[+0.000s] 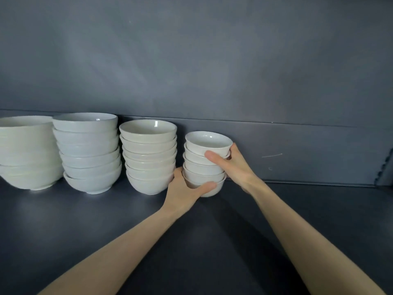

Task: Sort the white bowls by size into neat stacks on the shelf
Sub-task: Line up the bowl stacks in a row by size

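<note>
Four stacks of white bowls stand in a row on the dark grey shelf [63, 220], against its back wall [191, 60], shrinking in size from left to right. At the far left is the stack of largest bowls [25, 152], partly cut off by the frame edge. Touching its right side is the stack of large bowls [89, 152], leaning a little. Next, slightly apart, stands the stack of medium bowls [148, 156]. Just beside that is the stack of small bowls [202, 165]. The left hand [182, 190] cups the bottom bowl of this stack, thumb across its front and fingers curled around its left side. The right hand [231, 165] grips the stack's upper bowls from the right, thumb pressed on the front.
</note>
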`<state>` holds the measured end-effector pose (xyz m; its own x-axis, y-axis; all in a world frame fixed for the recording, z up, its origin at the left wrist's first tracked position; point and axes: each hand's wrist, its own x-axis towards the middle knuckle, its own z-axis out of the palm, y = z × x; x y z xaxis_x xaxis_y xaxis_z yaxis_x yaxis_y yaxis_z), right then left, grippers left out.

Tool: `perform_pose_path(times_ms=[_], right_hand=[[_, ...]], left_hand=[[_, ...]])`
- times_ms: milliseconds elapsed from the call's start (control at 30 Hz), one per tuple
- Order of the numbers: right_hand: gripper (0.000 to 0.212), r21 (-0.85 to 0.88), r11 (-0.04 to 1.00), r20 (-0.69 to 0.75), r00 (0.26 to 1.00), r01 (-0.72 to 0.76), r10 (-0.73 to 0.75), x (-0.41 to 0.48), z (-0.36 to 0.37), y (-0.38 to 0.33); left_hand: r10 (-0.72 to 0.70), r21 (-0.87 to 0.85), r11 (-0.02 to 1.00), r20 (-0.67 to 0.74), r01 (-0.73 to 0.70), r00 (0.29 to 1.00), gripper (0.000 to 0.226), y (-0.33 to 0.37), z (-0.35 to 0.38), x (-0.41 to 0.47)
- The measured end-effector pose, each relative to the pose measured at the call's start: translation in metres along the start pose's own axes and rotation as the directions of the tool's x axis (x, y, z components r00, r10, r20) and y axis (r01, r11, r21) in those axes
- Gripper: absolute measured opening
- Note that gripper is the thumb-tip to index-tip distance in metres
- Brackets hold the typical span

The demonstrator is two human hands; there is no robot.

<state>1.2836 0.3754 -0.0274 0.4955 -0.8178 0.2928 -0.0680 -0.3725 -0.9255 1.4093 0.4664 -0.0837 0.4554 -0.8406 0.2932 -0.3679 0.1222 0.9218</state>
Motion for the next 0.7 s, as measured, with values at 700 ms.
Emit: perform_pose_path(times_ms=[700], right_hand=[[0.061, 0.037, 0.999, -0.020, 1.000, 0.013, -0.012, -0.0008, -0.0046, -0.0016]], left_hand=[[-0.001, -0.050, 0.999, 0.097, 0.006, 0.995, 0.087, -0.0053, -0.0035, 0.0033]])
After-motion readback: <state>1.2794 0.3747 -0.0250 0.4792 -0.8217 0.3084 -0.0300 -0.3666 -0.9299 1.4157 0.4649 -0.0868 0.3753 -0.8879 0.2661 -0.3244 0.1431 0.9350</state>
